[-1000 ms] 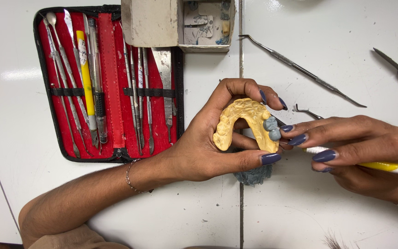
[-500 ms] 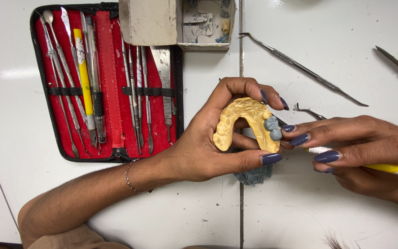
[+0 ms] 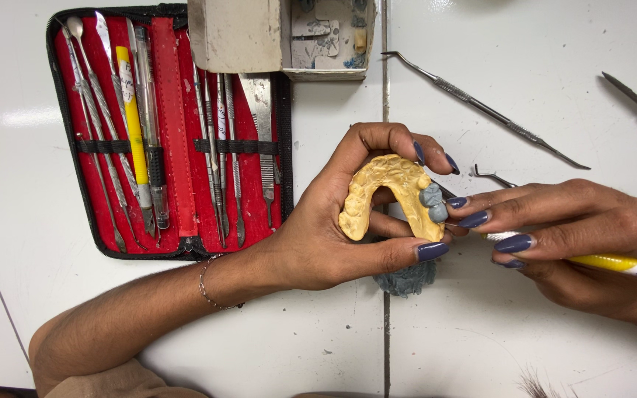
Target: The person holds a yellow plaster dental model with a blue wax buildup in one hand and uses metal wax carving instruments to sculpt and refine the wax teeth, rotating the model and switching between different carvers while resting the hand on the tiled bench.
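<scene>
Your left hand (image 3: 326,236) holds the dental cast (image 3: 388,195) at centre, your right hand (image 3: 584,236) just right of it, the open instrument case (image 3: 167,133) to the left, a small box (image 3: 282,37) behind, and loose probes (image 3: 488,110) to the right rear.

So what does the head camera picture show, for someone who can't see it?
A left hand holds a yellow horseshoe-shaped dental cast while the right hand works grey wax on it with a yellow-handled tool. An open red instrument case lies beside them.
</scene>
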